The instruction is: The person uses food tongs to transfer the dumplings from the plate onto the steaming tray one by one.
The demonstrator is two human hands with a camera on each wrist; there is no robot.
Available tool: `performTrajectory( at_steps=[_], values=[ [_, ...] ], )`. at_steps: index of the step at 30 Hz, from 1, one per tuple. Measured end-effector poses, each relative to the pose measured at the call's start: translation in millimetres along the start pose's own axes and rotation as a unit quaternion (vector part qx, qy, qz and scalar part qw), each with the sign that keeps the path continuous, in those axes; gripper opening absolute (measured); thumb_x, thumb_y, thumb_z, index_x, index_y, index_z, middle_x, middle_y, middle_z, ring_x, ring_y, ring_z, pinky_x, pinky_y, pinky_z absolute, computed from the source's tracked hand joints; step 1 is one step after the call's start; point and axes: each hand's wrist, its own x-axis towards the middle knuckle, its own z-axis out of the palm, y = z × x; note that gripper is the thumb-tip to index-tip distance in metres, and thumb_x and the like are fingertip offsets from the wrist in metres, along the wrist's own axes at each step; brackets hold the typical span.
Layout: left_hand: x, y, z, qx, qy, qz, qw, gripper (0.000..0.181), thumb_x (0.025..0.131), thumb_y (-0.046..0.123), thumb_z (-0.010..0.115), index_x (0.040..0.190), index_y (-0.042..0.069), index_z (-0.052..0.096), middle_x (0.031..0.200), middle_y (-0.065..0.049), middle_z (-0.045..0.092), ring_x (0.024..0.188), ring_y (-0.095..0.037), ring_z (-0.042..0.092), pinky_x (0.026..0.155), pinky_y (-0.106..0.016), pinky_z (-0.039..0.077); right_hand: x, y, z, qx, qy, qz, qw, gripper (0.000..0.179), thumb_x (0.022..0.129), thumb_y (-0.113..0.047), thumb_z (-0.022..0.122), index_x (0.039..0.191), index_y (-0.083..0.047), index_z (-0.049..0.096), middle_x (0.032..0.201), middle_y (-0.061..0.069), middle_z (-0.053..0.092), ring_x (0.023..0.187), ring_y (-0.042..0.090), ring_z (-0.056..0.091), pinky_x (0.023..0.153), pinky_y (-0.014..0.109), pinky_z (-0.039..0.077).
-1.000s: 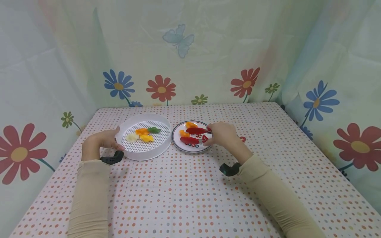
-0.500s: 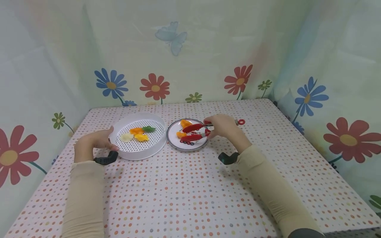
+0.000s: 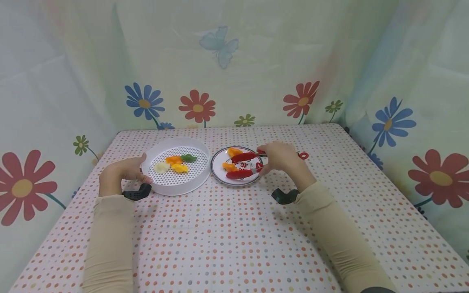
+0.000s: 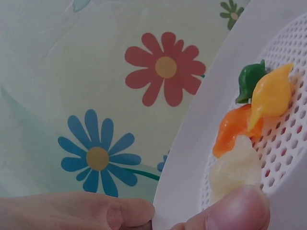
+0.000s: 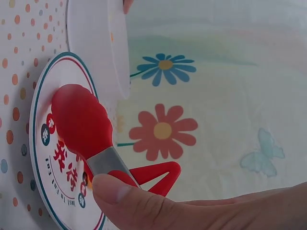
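My left hand grips the near-left rim of a white perforated steamer basket, thumb over the wall on the inner side. In it lie a white dumpling, an orange dumpling, a yellow dumpling and a green dumpling, close together. My right hand holds red-tipped tongs over a round plate with a dark rim. The tongs' two heads stand apart, pointing left. Two orange dumplings, one at the back and one in front, lie on the plate near the heads.
The plate stands right beside the steamer basket. Both are toward the back of a table under a dotted cloth. A flower-printed curtain hangs behind and along both sides.
The tongs have shifted slightly right over the plate, and their ring end has swung toward the back. My left hand stays at the basket's rim. The head view shifts slightly.
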Motion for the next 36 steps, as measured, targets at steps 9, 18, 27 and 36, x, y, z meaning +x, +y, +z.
performTrajectory(
  at_steps=[9,18,27,36],
  values=[
    [2.2,4.1,-1.2,-0.001,0.001,0.006,1.0000,0.134,0.062,0.051,0.080,0.149,0.000,-0.008,0.154,-0.033,0.000,0.140,-0.054,0.003,0.109,-0.070,0.008,-3.1,3.5,10.4,0.010,-0.001,0.009,0.9999,0.081,0.069,-0.037,0.084,0.140,-0.017,0.049,0.136,0.012,0.056,0.120,0.032,0.051,0.094,0.054,0.046],
    [-5.8,-1.7,-5.7,0.014,0.004,-0.002,0.9999,0.136,0.060,0.055,0.078,0.149,0.001,-0.009,0.152,-0.034,0.003,0.138,-0.056,0.005,0.106,-0.073,0.010,1.7,4.3,19.5,0.008,0.021,-0.005,0.9997,0.074,0.071,-0.035,0.083,0.136,-0.017,0.054,0.128,0.011,0.062,0.112,0.030,0.056,0.089,0.051,0.050],
    [-14.1,-13.2,-0.7,0.022,0.004,0.006,0.9997,0.139,0.058,0.059,0.076,0.148,-0.002,-0.009,0.150,-0.037,0.008,0.137,-0.057,0.010,0.106,-0.072,0.013,7.6,1.8,24.9,0.028,0.038,-0.031,0.9984,0.071,0.070,-0.039,0.083,0.132,-0.016,0.057,0.124,0.007,0.065,0.105,0.025,0.058,0.084,0.044,0.052],
    [-0.6,-3.7,1.5,0.033,0.010,0.021,0.9992,0.133,0.062,0.055,0.078,0.149,-0.003,-0.006,0.151,-0.036,0.007,0.138,-0.055,0.009,0.108,-0.071,0.012,7.2,12.1,20.4,0.047,0.056,-0.024,0.9970,0.071,0.071,-0.041,0.082,0.132,-0.016,0.057,0.126,0.009,0.064,0.110,0.028,0.058,0.088,0.046,0.051]
  ],
)
